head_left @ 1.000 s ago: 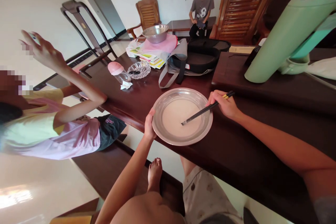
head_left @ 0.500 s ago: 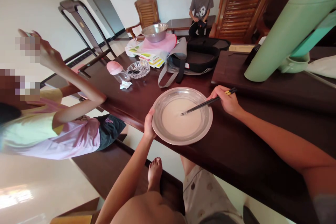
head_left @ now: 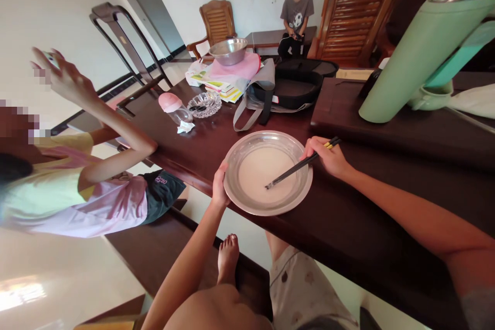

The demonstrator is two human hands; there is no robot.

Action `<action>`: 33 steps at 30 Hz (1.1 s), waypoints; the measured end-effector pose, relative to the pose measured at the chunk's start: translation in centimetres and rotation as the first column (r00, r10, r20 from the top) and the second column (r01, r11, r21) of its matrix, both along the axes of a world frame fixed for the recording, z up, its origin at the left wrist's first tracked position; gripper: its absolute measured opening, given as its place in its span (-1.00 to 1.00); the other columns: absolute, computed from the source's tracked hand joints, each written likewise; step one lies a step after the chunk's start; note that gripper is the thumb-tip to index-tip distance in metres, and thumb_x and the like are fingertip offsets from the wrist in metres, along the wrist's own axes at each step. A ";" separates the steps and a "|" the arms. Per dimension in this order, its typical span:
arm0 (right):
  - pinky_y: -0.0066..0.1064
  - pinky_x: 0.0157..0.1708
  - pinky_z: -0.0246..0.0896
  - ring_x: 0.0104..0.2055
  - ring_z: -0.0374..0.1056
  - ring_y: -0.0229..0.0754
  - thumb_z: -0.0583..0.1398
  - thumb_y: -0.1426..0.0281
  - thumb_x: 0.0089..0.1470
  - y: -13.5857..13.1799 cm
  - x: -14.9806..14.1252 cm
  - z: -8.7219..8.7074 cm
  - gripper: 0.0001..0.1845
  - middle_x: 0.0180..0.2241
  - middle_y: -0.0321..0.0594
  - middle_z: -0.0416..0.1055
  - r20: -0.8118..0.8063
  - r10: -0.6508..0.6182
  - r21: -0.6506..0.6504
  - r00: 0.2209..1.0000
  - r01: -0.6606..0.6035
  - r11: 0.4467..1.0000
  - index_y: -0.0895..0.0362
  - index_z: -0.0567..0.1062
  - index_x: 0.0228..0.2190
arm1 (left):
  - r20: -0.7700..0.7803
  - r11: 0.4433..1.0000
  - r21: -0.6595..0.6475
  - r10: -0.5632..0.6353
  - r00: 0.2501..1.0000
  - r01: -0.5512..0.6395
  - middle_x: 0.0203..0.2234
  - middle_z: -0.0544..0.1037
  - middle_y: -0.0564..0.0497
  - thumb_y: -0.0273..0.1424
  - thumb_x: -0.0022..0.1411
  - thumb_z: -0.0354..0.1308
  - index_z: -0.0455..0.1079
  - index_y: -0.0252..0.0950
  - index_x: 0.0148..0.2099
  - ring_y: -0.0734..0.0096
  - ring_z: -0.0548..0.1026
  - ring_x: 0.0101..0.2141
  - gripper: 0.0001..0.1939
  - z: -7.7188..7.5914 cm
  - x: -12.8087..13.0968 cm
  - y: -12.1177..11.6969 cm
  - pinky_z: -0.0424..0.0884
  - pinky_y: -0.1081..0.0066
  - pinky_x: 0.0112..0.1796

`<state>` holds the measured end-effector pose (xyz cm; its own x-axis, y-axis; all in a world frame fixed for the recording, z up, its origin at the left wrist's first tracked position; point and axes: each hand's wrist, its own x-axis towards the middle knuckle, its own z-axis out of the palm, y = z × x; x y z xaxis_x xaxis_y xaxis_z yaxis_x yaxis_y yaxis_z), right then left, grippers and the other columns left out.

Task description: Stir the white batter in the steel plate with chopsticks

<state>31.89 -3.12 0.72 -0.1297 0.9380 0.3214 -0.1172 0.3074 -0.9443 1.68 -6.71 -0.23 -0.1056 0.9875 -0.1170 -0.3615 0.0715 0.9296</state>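
Observation:
A round metal bowl [head_left: 232, 185] stands at the near edge of the dark table, with a pale, milky batter [head_left: 255, 170] inside. My left hand [head_left: 220, 185] grips its left rim, thumb on top and the other fingers hidden beneath. In my right hand [head_left: 327, 156], closed over the bowl's right rim, is a pair of black chopsticks [head_left: 294, 167] with yellow bands. They slant down to the left, and their tips dip into the batter near its middle.
Beyond the bowl lie an open black-and-grey bag [head_left: 294, 85], a glass ashtray [head_left: 204, 104], a pink-capped bottle [head_left: 172, 104] and a second metal bowl [head_left: 229, 52] on books. A green thermos [head_left: 421, 56] stands right. One person [head_left: 112, 185] sits left, another [head_left: 297, 15] at the back.
My right hand has shifted a little left and down, and the chopstick tips have moved slightly toward me in the batter. My left hand keeps its hold on the rim.

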 end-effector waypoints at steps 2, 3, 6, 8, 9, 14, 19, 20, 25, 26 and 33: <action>-0.30 -0.34 0.38 -0.48 0.46 -0.16 0.23 0.02 0.15 -0.1 -0.1 0.1 -0.54 -0.58 -0.26 0.51 0.038 -0.017 0.005 0.999 0.017 1.000 0.07 0.51 -0.61 | -0.006 1.000 0.004 0.002 1.000 -0.002 -0.22 0.66 -0.07 -0.10 0.02 0.30 0.53 -0.27 -0.16 -0.02 0.58 -0.05 -0.59 0.1 0.0 0.0 0.51 0.18 -0.06; -0.30 -0.33 0.39 -0.48 0.47 -0.16 0.23 0.01 0.14 0.0 -0.1 0.1 -0.53 -0.59 -0.26 0.50 0.032 -0.049 0.013 0.998 0.049 0.999 0.07 0.51 -0.61 | -0.007 1.000 0.006 0.004 1.000 -0.004 -0.23 0.67 -0.07 -0.10 0.01 0.30 0.53 -0.27 -0.17 -0.03 0.58 -0.06 -0.59 0.1 0.0 0.0 0.51 0.18 -0.06; -0.30 -0.38 0.36 -0.54 0.43 -0.17 0.25 0.00 0.11 0.1 0.0 0.3 -0.50 -0.63 -0.27 0.47 -0.031 -0.117 0.025 0.993 0.118 0.993 0.07 0.46 -0.66 | -0.011 1.000 0.000 0.005 1.000 -0.005 -0.25 0.67 -0.07 -0.09 -0.01 0.31 0.53 -0.27 -0.17 -0.04 0.59 -0.07 -0.57 0.2 0.0 0.0 0.52 0.16 -0.07; -0.31 -0.43 0.34 -0.56 0.41 -0.17 0.24 0.00 0.12 0.1 0.0 0.4 -0.49 -0.64 -0.26 0.46 -0.029 -0.083 0.017 0.996 0.083 0.996 0.07 0.45 -0.67 | -0.011 1.000 -0.004 0.005 1.000 -0.005 -0.24 0.67 -0.07 -0.09 -0.01 0.31 0.54 -0.28 -0.15 -0.03 0.59 -0.07 -0.56 0.2 0.0 0.0 0.51 0.16 -0.08; -0.31 -0.43 0.34 -0.55 0.41 -0.17 0.24 0.01 0.12 0.0 0.0 0.4 -0.49 -0.64 -0.25 0.46 -0.008 -0.054 0.014 0.998 0.054 0.998 0.07 0.46 -0.67 | -0.008 1.000 -0.005 0.005 1.000 -0.005 -0.23 0.67 -0.08 -0.09 0.00 0.31 0.54 -0.28 -0.14 -0.03 0.59 -0.07 -0.55 0.2 0.0 0.0 0.51 0.16 -0.08; -0.30 -0.36 0.37 -0.50 0.45 -0.16 0.24 0.03 0.14 -0.1 0.0 0.3 -0.53 -0.60 -0.26 0.50 0.002 -0.080 0.028 0.997 0.079 0.996 0.07 0.50 -0.63 | 0.018 1.000 0.001 -0.003 1.000 0.003 -0.19 0.66 -0.09 -0.08 0.02 0.30 0.54 -0.28 -0.07 -0.02 0.59 -0.08 -0.52 0.1 0.0 0.0 0.51 0.16 -0.07; -0.32 -0.43 0.32 -0.53 0.43 -0.17 0.23 0.06 0.16 -0.1 0.1 0.1 -0.52 -0.62 -0.26 0.48 -0.011 -0.015 0.016 1.000 0.015 1.000 0.08 0.48 -0.65 | 0.031 1.000 -0.006 -0.006 0.999 0.007 -0.12 0.65 -0.10 -0.10 0.03 0.30 0.54 -0.27 -0.01 -0.03 0.58 -0.06 -0.49 0.1 0.0 -0.1 0.51 0.15 -0.07; -0.31 -0.42 0.33 -0.52 0.44 -0.16 0.23 0.05 0.16 -0.1 0.1 0.1 -0.52 -0.61 -0.25 0.48 0.012 -0.004 0.013 1.000 0.004 1.000 0.08 0.49 -0.64 | 0.034 1.000 -0.008 -0.006 0.999 0.006 -0.12 0.65 -0.10 -0.09 0.03 0.30 0.53 -0.27 -0.01 -0.03 0.58 -0.06 -0.48 0.1 0.0 -0.1 0.51 0.16 -0.07; -0.34 -0.42 0.31 -0.55 0.40 -0.20 0.25 0.04 0.12 0.1 0.2 0.3 -0.51 -0.62 -0.27 0.47 -0.047 -0.112 0.039 0.993 0.113 0.993 0.08 0.46 -0.67 | 0.044 1.000 -0.010 -0.009 0.999 0.009 -0.13 0.65 -0.09 -0.10 0.03 0.30 0.53 -0.28 -0.02 -0.02 0.58 -0.05 -0.49 0.1 0.0 -0.1 0.50 0.18 -0.04; -0.34 -0.44 0.30 -0.57 0.38 -0.21 0.25 0.04 0.13 0.1 0.2 0.3 -0.51 -0.64 -0.27 0.46 -0.059 -0.104 0.038 0.993 0.106 0.994 0.08 0.45 -0.68 | 0.046 1.000 -0.008 -0.008 0.999 0.009 -0.13 0.65 -0.09 -0.11 0.03 0.31 0.53 -0.28 -0.02 -0.01 0.58 -0.05 -0.49 0.2 0.0 -0.1 0.50 0.19 -0.04; -0.34 -0.37 0.34 -0.49 0.45 -0.18 0.25 0.06 0.14 0.2 0.2 0.3 -0.55 -0.58 -0.25 0.52 -0.004 -0.076 0.051 0.997 0.076 0.996 0.08 0.51 -0.63 | 0.043 1.000 -0.027 0.001 0.999 0.000 -0.15 0.66 -0.11 -0.09 0.01 0.32 0.52 -0.30 0.00 -0.02 0.59 -0.08 -0.45 0.2 0.0 -0.1 0.50 0.17 -0.05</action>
<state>32.10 -2.95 1.03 -0.0581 0.9276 0.3691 -0.0939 0.3630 -0.9270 1.73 -6.83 -0.01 -0.1004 0.9839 -0.1479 -0.4014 0.0960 0.9109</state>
